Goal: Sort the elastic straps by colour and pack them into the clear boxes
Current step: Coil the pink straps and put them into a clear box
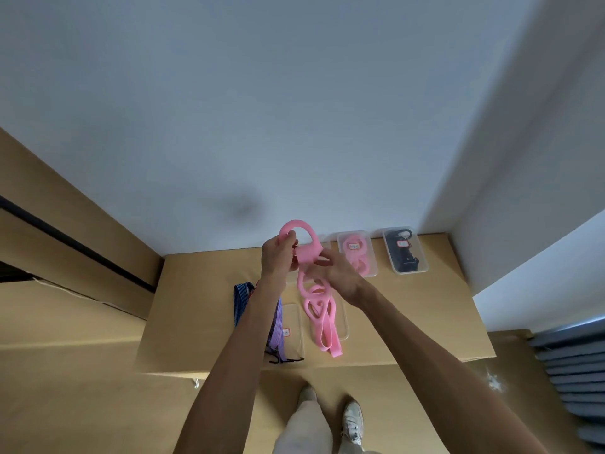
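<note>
Shoes [352,417] and pale trouser legs show nearest me, standing at the near edge of a low cardboard worktop [425,316]. Above it both my hands are raised and busy with one pink strap [319,309]: my left hand [276,257] curls round the side of its top loop, my right hand [334,273] pinches the band just below that loop, and the rest hangs down in rings and a long tail toward the worktop. Under the tail, near the middle of the worktop, lies an open clear box [343,326] that looks meant for this strap; whether the tail touches it I cannot tell. By the far edge two boxes look finished: one holds coiled pink straps [357,253] with a small label on top, and the one [405,250] toward the far right corner holds black straps, also labelled. On the left side, partly hidden by my left forearm, a blue strap [240,303] and a purple strap [276,329] lie loose, with thin black cord ends at the near edge; a clear labelled box [293,326] sits just beside them and seems to hold nothing yet. So I judge the work about half done: pink and black partly packed, this pink strap to be folded and laid in, then blue and purple to be sorted and boxed.
</note>
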